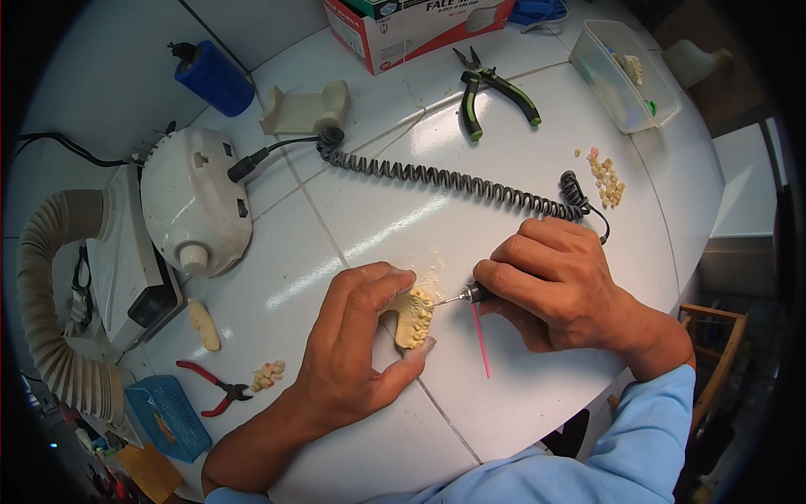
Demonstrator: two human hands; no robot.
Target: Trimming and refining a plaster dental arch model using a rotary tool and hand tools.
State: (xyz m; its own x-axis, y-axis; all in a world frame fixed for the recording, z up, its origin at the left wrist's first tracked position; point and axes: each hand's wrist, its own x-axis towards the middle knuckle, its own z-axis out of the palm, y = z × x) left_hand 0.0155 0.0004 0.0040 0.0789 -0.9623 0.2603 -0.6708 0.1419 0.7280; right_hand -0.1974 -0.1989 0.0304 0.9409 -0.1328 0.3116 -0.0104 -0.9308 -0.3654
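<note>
My left hand (357, 340) is closed around a cream-coloured dental cast (413, 319), fingers at its far end and thumb at its near end. A row of teeth along the cast faces right. In my right hand (550, 290) is a rotary handpiece (477, 292), gripped like a pen, its thin metal bur meeting the toothed side of the cast. From behind that hand a black coiled cord (445, 178) runs left to a white control unit (197, 202). Pale dust (432, 273) lies just beyond the cast. A thin pink stick (481, 340) rests below the handpiece.
Green-black pliers (495, 92) lie at the back, near a cardboard box (420, 29). Loose artificial teeth (606, 178) and a clear plastic container (625, 80) are at the right. Red-handled cutters (220, 391), a blue basket (168, 417) and a ribbed hose (59, 244) are on the left.
</note>
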